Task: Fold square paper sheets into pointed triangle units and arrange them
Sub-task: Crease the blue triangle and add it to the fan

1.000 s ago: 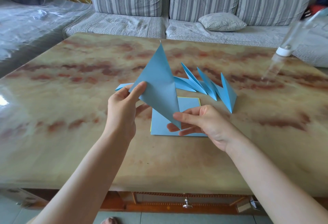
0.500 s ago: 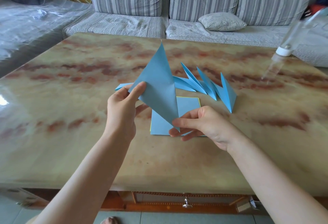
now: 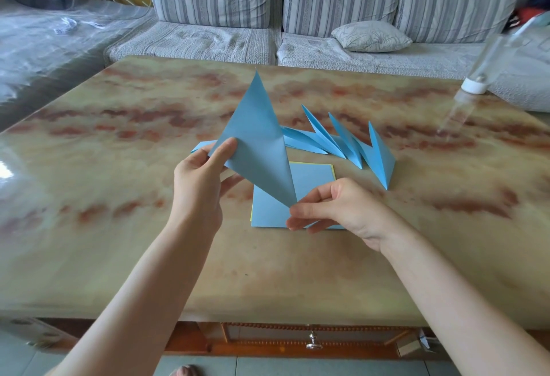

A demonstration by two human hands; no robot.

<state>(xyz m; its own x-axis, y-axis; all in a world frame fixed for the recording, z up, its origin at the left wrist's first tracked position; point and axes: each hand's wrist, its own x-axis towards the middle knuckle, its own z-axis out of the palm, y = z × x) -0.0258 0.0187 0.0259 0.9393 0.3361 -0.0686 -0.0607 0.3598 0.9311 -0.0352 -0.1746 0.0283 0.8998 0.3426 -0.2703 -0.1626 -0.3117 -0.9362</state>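
Blue folded paper (image 3: 256, 143) is held above the stack of square sheets (image 3: 311, 176) on the surface (image 3: 119, 227), pinched at one corner by the left hand (image 3: 198, 194) and at its lower tip by the right hand (image 3: 345, 212).

1 held triangle (image 3: 259, 149), 1 stack (image 3: 312, 179), 1 pillow (image 3: 372, 36)

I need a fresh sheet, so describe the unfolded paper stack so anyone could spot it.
On the marbled table, look just this side of the row of folded blue units. The paper stack lies flat and square with a yellow edge showing, unlike those pointed pieces.
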